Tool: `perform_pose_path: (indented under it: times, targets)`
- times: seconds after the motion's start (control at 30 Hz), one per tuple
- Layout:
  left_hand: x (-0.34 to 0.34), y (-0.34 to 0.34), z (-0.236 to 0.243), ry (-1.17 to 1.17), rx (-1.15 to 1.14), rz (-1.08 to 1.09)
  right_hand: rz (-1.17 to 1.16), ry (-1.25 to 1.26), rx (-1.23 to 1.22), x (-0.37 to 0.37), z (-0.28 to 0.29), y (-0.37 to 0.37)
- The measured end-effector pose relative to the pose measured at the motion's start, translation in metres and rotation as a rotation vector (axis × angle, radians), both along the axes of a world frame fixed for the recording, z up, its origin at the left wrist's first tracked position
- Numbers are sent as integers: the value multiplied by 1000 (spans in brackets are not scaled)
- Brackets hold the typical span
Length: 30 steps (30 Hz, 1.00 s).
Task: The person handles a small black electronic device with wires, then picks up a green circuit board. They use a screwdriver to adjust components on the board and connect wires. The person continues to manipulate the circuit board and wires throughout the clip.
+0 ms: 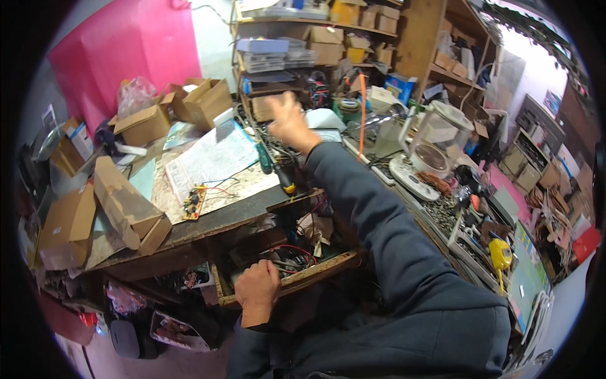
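Observation:
My left hand [257, 285] is closed over the front edge of a pulled-out wooden drawer [322, 268]. Inside the drawer lie a red wire [303, 249], dark parts and crumpled paper [314, 227]. Farther off, my right hand [291, 120] reaches over the back of the workbench, its fingers apart and slightly blurred, with nothing seen in them. Below it is a jumble of tools and cables. A green-handled screwdriver [263, 158] and a black tool with a yellow tip [287, 180] lie between that hand and the drawer.
On the bench are a printed sheet [211, 158], a small circuit board [193, 203] with wires, and several cardboard boxes [142, 123]. At right stand a clear jug-like appliance [435, 139] and a yellow tape measure [500, 254]. Loaded shelves [315, 24] rise behind; an orange cable [362, 117] hangs down.

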<state>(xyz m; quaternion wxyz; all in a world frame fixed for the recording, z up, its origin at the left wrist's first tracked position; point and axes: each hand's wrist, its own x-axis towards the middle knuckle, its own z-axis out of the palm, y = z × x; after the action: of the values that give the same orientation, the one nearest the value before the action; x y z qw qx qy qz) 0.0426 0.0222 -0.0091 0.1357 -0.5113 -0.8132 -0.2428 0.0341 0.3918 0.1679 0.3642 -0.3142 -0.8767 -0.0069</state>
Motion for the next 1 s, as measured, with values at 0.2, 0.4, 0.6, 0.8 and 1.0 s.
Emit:
perform_pose_path:
  times: [0.2, 0.4, 0.6, 0.8, 1.0]
  targets:
    - [0, -5, 7, -105, -134, 44, 512, 293, 160, 42, -57, -191]
    - [1, -11, 22, -159, -350, -22, 637, 205, 2, 97, -121, -258]
    - [9, -11, 29, -206, -243, -35, 505, 92, -241, 139, -151, -266]
    - [12, -17, 20, -102, -193, -75, 382, -131, -262, 143, -155, -274]
    - [2, -19, 26, -250, -132, -242, 331, -209, -322, 144, -153, -270]
